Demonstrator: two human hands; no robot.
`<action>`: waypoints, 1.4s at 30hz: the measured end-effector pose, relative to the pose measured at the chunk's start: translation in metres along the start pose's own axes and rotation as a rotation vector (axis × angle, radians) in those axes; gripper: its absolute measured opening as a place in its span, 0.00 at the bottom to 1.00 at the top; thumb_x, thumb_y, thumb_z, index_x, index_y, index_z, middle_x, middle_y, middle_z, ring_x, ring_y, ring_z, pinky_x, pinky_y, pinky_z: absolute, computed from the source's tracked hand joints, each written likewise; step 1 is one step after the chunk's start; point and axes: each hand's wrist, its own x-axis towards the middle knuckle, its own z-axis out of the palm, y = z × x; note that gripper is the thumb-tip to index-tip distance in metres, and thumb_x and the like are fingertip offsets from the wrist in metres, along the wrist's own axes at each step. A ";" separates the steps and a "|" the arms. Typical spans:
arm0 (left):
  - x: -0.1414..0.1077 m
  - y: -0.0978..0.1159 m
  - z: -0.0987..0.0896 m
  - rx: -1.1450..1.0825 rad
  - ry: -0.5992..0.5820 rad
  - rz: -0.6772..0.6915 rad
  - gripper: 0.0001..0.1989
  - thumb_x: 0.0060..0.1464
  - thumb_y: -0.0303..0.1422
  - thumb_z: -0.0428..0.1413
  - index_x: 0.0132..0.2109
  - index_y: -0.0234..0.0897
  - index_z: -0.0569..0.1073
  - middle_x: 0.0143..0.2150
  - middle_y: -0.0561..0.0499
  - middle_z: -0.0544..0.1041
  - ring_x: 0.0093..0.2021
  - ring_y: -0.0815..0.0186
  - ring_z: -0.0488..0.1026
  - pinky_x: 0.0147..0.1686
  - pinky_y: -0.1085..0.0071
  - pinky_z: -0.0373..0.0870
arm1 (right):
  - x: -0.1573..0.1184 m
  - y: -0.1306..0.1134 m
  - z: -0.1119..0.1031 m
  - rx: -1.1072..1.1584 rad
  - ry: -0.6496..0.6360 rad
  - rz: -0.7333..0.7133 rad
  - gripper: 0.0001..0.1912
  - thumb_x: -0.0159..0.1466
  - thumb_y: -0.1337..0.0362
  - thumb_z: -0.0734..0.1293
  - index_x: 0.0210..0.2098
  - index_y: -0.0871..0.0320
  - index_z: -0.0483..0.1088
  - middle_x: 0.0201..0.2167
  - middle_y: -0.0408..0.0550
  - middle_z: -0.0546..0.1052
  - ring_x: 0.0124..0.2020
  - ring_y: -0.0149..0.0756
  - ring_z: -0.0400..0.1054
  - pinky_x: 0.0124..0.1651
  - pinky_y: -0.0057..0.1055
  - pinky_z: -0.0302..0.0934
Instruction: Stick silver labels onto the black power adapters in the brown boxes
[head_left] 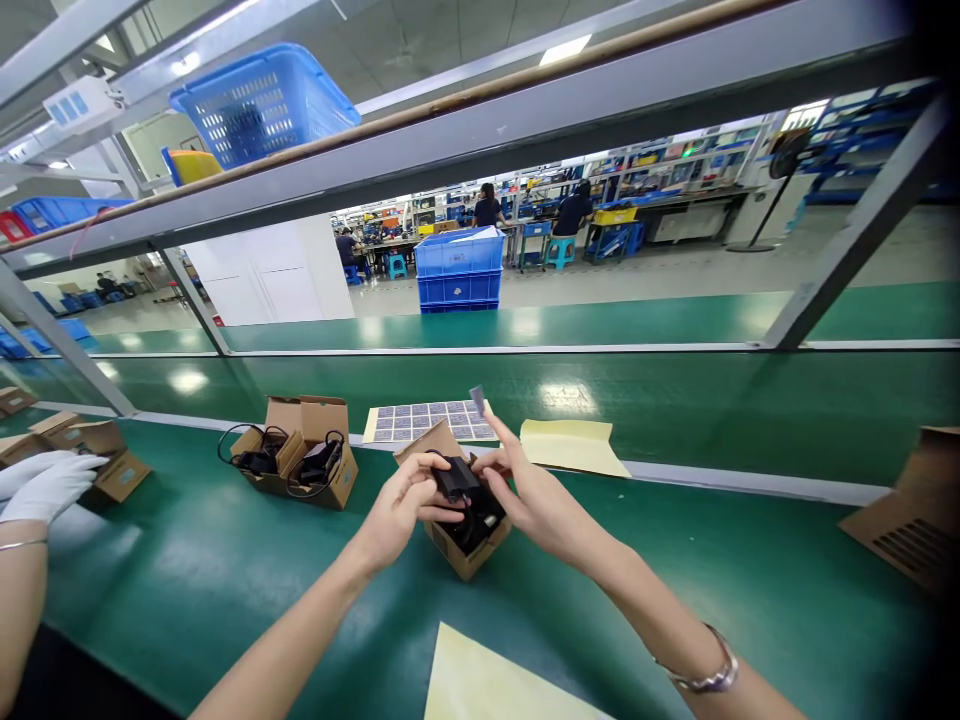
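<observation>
My left hand [405, 500] pinches a black power adapter [459, 480] over an open cardboard box [469, 565]. More black cable and parts lie inside that box, partly hidden by my fingers. On the raised index fingertip of my right hand [536, 495] sticks a small grey label sticker [478, 400]. The other fingers of this hand bend in at the box's right side, by the adapter; whether they touch it I cannot tell. Just behind the box lies a sheet of printed labels [405, 422], and right of it a yellowish backing sheet [574, 446].
Two open boxes [341, 478] with black cabled adapters stand to the left. Beyond them, a co-worker's white-gloved hand [52, 485] touches other boxes. A pale sheet [495, 685] lies in front, a carton [911, 520] at right. A shelf beam [480, 100] crosses overhead.
</observation>
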 end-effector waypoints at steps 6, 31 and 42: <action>0.002 0.022 0.014 0.298 -0.089 -0.021 0.15 0.62 0.32 0.50 0.54 0.41 0.58 0.38 0.53 0.71 0.32 0.67 0.77 0.35 0.67 0.78 | 0.000 -0.012 -0.014 0.115 0.118 0.097 0.38 0.71 0.60 0.59 0.73 0.52 0.33 0.55 0.56 0.74 0.48 0.41 0.74 0.51 0.43 0.71; -0.030 0.012 -0.007 0.803 0.165 0.358 0.21 0.55 0.28 0.63 0.54 0.41 0.68 0.48 0.48 0.74 0.44 0.62 0.72 0.43 0.67 0.72 | -0.019 0.007 -0.032 0.153 0.122 0.013 0.37 0.71 0.61 0.60 0.72 0.46 0.36 0.50 0.52 0.78 0.44 0.39 0.76 0.48 0.39 0.73; -0.031 0.011 -0.008 0.727 0.286 0.332 0.21 0.53 0.27 0.62 0.53 0.43 0.67 0.45 0.51 0.72 0.39 0.67 0.70 0.40 0.71 0.71 | -0.010 -0.030 -0.093 0.394 0.414 0.340 0.13 0.61 0.49 0.71 0.35 0.50 0.72 0.34 0.43 0.71 0.35 0.35 0.67 0.36 0.28 0.65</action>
